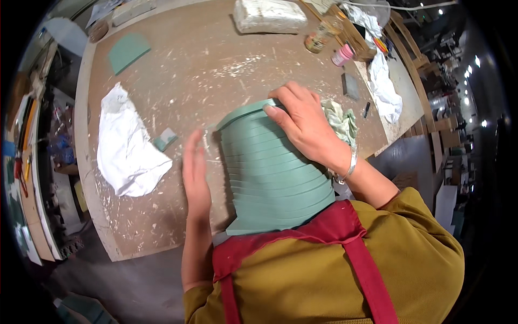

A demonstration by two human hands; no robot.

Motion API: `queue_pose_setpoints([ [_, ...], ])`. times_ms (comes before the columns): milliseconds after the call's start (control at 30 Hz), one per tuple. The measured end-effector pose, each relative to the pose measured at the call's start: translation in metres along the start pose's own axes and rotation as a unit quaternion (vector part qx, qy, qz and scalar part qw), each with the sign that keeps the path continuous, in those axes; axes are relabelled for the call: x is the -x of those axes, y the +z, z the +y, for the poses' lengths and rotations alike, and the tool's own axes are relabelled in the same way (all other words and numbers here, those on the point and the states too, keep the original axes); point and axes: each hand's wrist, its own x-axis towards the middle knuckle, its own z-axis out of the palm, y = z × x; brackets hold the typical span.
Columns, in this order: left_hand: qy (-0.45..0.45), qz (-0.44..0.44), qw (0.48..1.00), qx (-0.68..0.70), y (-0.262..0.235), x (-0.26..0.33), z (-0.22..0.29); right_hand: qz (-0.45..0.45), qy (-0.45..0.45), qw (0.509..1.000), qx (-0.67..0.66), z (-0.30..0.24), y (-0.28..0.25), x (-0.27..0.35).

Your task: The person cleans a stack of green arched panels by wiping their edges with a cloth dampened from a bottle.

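Where a red apron (340, 224) met its near end, a layered stack of green sheets (275, 167) reached forward to the right hand (305, 121), its thumb and fingers closed over the far edge. Left of that grip, the left hand (195, 175) stood open and empty, just beside the stack. Well left lay a white cloth (129, 151); just right, a pale green cloth (342, 124); far beyond, a white wrapped block (270, 16).

A broad brown desk (189, 70), spattered with pale marks and edged in a lighter strip, fills the middle. Smooth grey floor (129, 281) shows at the near left. A crowded shelf (35, 232) stands along the left. On the right, beyond a wooden frame (407, 40), the dim room recedes under small white ceiling lights (477, 62).
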Motion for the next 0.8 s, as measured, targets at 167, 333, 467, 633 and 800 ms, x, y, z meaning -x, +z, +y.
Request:
queue_pose_setpoints([
  [167,0.158,-0.398,0.889,-0.159,-0.044,0.055,0.031,-0.041,-0.040,0.996,-0.065,-0.013,0.027,-0.031],
  [333,0.198,-0.384,0.851,-0.298,-0.056,0.059,0.047,-0.118,0.099,0.944,-0.293,0.009,0.025,-0.037],
  [467,0.315,-0.344,0.778,-0.420,-0.064,0.075,0.045,-0.056,0.051,0.957,-0.280,0.011,0.037,-0.024],
  [633,0.298,-0.308,0.790,-0.438,-0.080,0.093,0.014,-0.015,0.009,0.964,-0.264,0.011,0.040,-0.020],
  [800,0.234,-0.184,0.836,-0.462,-0.095,0.112,-0.031,-0.020,0.051,0.957,-0.284,0.010,0.039,-0.018],
])
